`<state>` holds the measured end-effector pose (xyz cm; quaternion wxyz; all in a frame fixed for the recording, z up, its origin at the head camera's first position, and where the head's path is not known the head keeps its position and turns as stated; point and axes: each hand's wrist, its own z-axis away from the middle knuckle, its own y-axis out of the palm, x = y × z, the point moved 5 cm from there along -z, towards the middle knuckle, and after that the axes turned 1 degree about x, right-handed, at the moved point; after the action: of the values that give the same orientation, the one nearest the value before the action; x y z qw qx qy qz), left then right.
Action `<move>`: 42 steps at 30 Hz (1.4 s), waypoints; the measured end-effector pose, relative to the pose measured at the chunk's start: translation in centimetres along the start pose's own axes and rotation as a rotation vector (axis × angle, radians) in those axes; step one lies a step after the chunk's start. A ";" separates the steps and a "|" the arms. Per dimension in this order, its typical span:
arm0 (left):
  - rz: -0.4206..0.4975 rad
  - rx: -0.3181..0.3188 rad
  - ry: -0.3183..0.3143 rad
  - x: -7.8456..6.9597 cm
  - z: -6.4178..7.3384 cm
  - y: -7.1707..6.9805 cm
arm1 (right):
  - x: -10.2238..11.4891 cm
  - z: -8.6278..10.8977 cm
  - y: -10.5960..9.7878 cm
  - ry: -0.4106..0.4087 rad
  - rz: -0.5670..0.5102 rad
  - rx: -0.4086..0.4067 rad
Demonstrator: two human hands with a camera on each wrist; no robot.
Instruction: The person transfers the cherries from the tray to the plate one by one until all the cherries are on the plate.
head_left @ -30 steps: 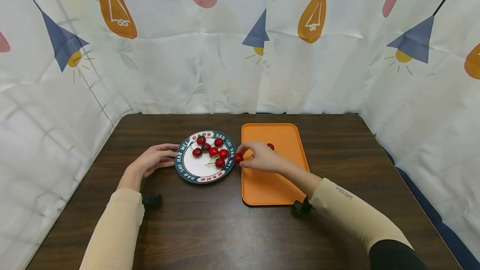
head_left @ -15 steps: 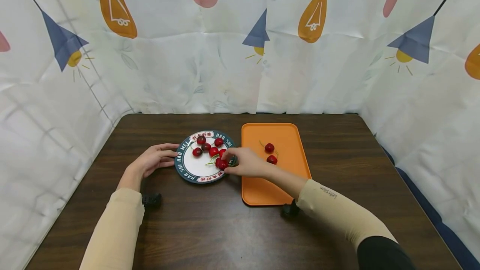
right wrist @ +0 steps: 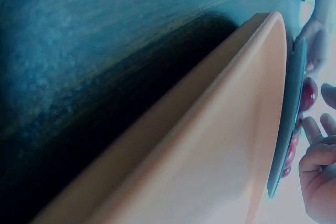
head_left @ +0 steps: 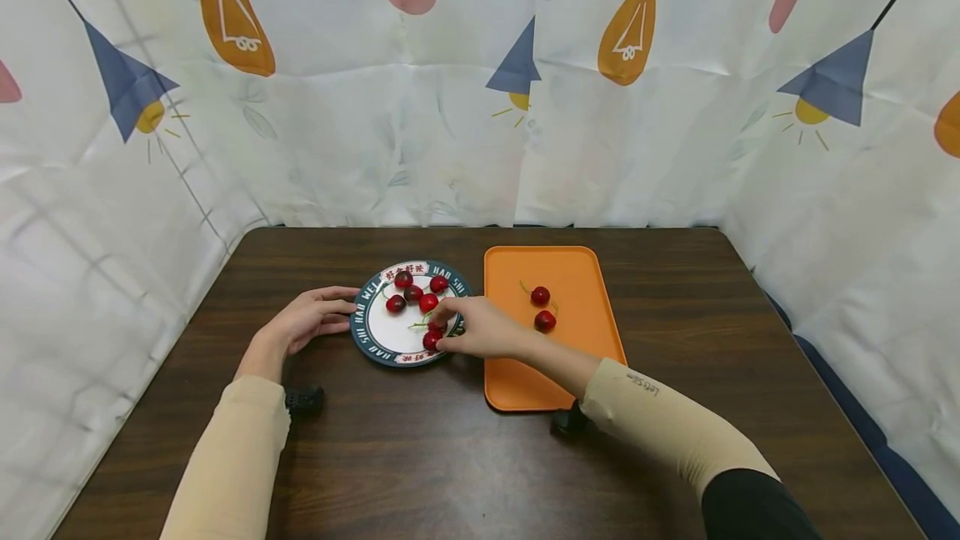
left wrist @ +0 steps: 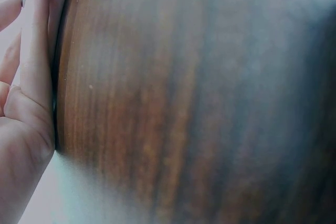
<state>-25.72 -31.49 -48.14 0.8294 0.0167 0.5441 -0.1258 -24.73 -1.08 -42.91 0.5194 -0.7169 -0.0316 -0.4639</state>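
On the white plate with a blue patterned rim (head_left: 381, 332) lie several dark red cherries (head_left: 396, 304), some with green stems. My left hand (head_left: 318, 317) rests at the plate's left rim, fingers straight and fingertips against the edge. Over the plate's right front part is my right hand (head_left: 480, 329), thumb and forefinger parted. A cherry (head_left: 431, 341) lies right at its fingertips. In the right wrist view this red cherry (right wrist: 308, 95) sits beyond the parted fingers. The hand hides some of the plate and its cherries.
An orange tray (head_left: 525, 382) stands just right of the plate, under the right forearm, with two cherries (head_left: 542, 307) on it. Both sit on a dark wooden table (head_left: 360, 457). A printed white curtain (head_left: 465, 148) surrounds the table's back and sides.
My right hand has moved left from the tray's edge to over the plate, carrying a cherry, and its fingers have parted beside it. The left hand has stayed at the rim.
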 end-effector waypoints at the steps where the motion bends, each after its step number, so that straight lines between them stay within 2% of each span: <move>1: -0.001 -0.001 0.001 0.0 0.0 0.0 | 0.0 0.0 0.0 -0.002 -0.007 -0.003; 9: -0.009 -0.005 0.015 -0.4 0.3 0.1 | -0.6 0.6 -1.0 0.012 -0.075 -0.023; 15: -0.007 -0.004 0.016 -0.4 0.4 0.2 | -1.7 1.8 -2.4 0.057 -0.089 -0.043; 23: -0.007 -0.007 0.011 -0.4 0.3 0.2 | -4.2 4.1 -5.2 0.127 -0.045 -0.149; 31: -0.006 -0.005 0.006 -0.4 0.3 0.2 | -6.3 6.4 -7.8 0.195 -0.148 -0.223; 42: -0.010 -0.002 0.010 -0.3 0.3 0.2 | -9.0 8.1 -9.1 0.293 -0.141 -0.284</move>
<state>-25.50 -31.28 -47.81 0.8261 0.0138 0.5482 -0.1296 -29.51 13.32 -42.87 0.3785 -0.7038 0.0600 -0.5982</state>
